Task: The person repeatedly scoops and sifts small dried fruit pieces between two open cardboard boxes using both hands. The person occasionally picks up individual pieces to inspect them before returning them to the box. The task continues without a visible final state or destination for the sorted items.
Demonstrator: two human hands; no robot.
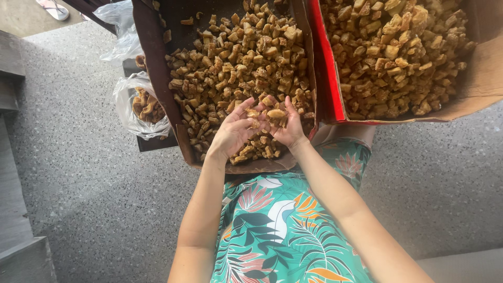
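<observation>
My left hand and my right hand are cupped together, palms up, over the near end of a brown cardboard box. Between them they cradle several golden-brown fried chunks. The box is filled with the same crispy brown pieces. My forearms reach up from my lap, which is covered by a green floral garment.
A second box with a red rim holds more fried pieces at the upper right. A clear plastic bag with some pieces lies left of the brown box. Speckled grey floor surrounds everything; a step runs along the left.
</observation>
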